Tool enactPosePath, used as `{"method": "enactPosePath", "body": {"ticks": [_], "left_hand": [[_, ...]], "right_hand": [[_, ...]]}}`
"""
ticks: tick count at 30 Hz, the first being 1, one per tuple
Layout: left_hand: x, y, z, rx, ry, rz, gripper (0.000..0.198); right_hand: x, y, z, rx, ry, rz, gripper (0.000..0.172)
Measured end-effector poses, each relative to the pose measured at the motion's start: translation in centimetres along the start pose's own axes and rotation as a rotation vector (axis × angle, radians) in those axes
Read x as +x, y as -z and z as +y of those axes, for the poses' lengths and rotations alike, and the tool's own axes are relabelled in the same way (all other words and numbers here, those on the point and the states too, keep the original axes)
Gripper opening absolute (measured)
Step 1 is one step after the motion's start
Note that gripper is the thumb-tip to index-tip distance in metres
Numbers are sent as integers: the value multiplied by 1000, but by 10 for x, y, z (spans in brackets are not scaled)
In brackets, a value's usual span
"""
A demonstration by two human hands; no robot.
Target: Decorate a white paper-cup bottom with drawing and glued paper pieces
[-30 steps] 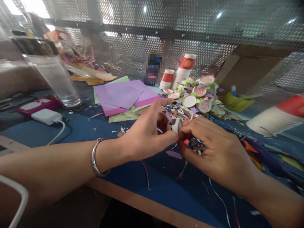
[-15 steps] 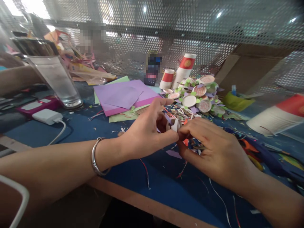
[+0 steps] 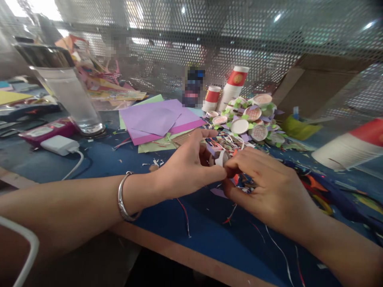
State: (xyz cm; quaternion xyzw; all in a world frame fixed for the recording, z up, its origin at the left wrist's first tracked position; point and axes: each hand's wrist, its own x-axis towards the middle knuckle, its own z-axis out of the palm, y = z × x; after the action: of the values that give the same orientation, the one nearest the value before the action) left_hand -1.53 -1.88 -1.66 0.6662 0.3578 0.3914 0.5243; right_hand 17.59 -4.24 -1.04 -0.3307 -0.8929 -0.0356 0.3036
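Observation:
My left hand (image 3: 187, 167) and my right hand (image 3: 266, 187) meet over the blue table (image 3: 185, 235), both pinching a small white paper ring (image 3: 220, 158) between thumbs and fingers. A silver bangle (image 3: 123, 197) sits on my left wrist. Right behind the hands lies a heap of paper shreds (image 3: 227, 143), and beyond it a pile of round cup bottoms decorated with green and purple bits (image 3: 251, 121).
Purple paper sheets (image 3: 155, 119) lie at the centre back. A tall glass (image 3: 72, 99), a pink phone (image 3: 44, 129) and a white charger (image 3: 58, 144) stand at left. Red-and-white paper cups (image 3: 231, 87) stand at the back; more lie on their side at right (image 3: 350, 145). A perforated metal screen closes the rear.
Both hands have sunk slightly toward the table, still pinching the paper ring; the fingers have shifted a little on it. The view has tilted slightly.

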Motion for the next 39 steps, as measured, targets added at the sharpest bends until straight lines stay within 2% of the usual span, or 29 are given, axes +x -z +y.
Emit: {"method": "enactPosePath", "body": {"ticks": [17, 26, 35, 39], "left_hand": [[-1, 1, 0, -36, 19, -51, 73], [0, -1, -1, -178, 48, -34, 72], [-2, -2, -4, -94, 44, -22, 65], [-1, -4, -6, -191, 53, -42, 64]], "right_hand": [[0, 2, -2, -29, 33, -2, 10], [0, -1, -1, -20, 42, -25, 9], [-1, -1, -1, 7, 39, -73, 12], [0, -2, -1, 1, 34, -51, 12]]}}
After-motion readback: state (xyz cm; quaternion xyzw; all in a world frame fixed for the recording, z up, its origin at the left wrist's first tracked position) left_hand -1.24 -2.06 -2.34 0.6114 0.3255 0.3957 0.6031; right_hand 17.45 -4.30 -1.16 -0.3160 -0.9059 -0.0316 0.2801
